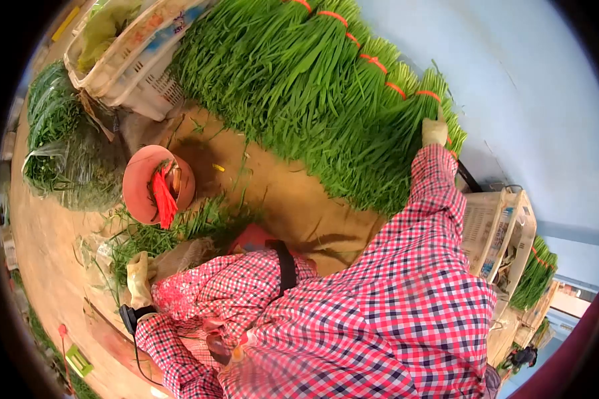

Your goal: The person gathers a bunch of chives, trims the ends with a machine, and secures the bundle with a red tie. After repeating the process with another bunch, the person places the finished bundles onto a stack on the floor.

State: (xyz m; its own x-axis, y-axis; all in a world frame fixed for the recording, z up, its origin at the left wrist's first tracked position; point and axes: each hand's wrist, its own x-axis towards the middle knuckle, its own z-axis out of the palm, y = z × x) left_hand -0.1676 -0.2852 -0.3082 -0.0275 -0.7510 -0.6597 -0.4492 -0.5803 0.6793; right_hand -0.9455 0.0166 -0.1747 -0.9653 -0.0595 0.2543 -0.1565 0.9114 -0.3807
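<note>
My right hand (434,130), in a pale glove, reaches out on a red-checked sleeve to the end bundle of green leaves (424,113). It grips that bundle just below its red band. The bundle stands last in a long row of tied green bundles (293,80) leaning against a blue wall. My left hand (139,279), also gloved, rests low by my knee. It lies beside loose green leaves (160,236) on the brown ground, and its fingers are hidden.
A pink bowl (140,193) holding red bands (164,198) sits on the ground by the loose leaves. A white crate (130,66) lies at top left, with a heap of greens (63,143) below it. More crates (496,233) stand at the right.
</note>
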